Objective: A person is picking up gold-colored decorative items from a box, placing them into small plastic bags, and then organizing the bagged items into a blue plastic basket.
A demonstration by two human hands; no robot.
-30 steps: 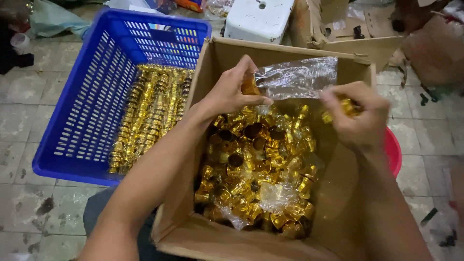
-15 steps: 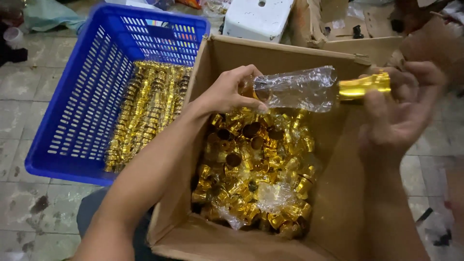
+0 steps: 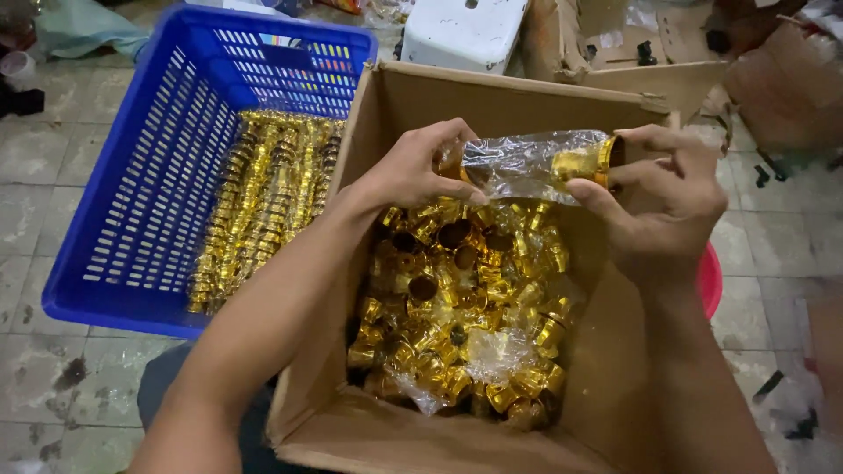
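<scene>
A cardboard box [image 3: 399, 105] in front of me holds several loose shiny gold caps [image 3: 457, 298]. Above it, my left hand [image 3: 413, 171] pinches the closed end of a clear plastic sleeve bag [image 3: 514, 162], where one gold cap sits inside. My right hand [image 3: 663, 202] grips the bag's open end around a short stack of gold caps [image 3: 587, 162] that is pushed partly into it. The bag lies roughly level between both hands.
A blue plastic basket [image 3: 149, 189] on the left holds rows of bagged gold cap stacks [image 3: 263, 193]. A red bowl rim [image 3: 709, 279] shows right of the box. A white container [image 3: 465, 31] and open cardboard boxes [image 3: 667, 70] stand behind. The floor is tiled.
My right hand picked caps from the box, lifted a gold stack up to the right, then brought it back and slid it into the bag's open end. The left hand held still.
</scene>
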